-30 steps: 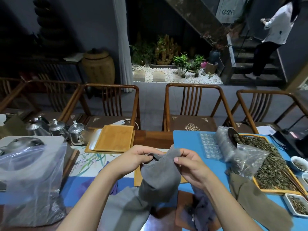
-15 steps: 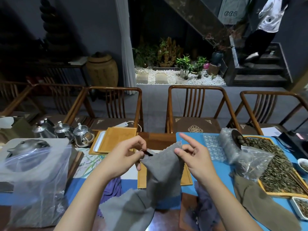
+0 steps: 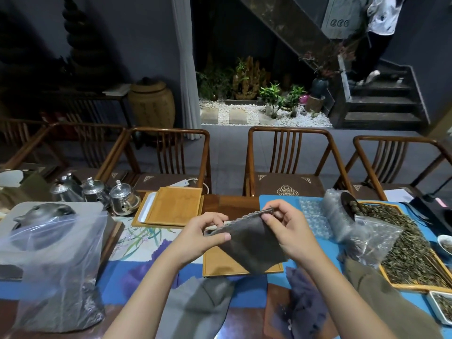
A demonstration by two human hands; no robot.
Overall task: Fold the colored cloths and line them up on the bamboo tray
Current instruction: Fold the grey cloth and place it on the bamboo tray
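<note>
From the head camera, looking down over the table (image 3: 234, 204): both hands hold one grey cloth (image 3: 249, 243) up in the air, just above the bamboo tray (image 3: 220, 264). The left hand (image 3: 203, 237) pinches the cloth's left corner between thumb and curled fingers; the right hand (image 3: 288, 228) pinches the upper edge near the far corner, fingers curled round it. The cloth hangs down from the grip and looks doubled over, though I cannot tell how many folds it has.

As for progress, I'd say it is early. The part of the tray that shows is bare wood, with nothing lined up on it yet; the rest is hidden behind the cloth.

Counting the cloths still lying loose on the near edge of the table: a second grey one (image 3: 203, 307), a crumpled blue-grey one (image 3: 303, 302), an olive one (image 3: 376, 292), and a purple one (image 3: 144, 267) partly hidden by the left forearm. That makes four waiting and one in hand, five in all.
</note>
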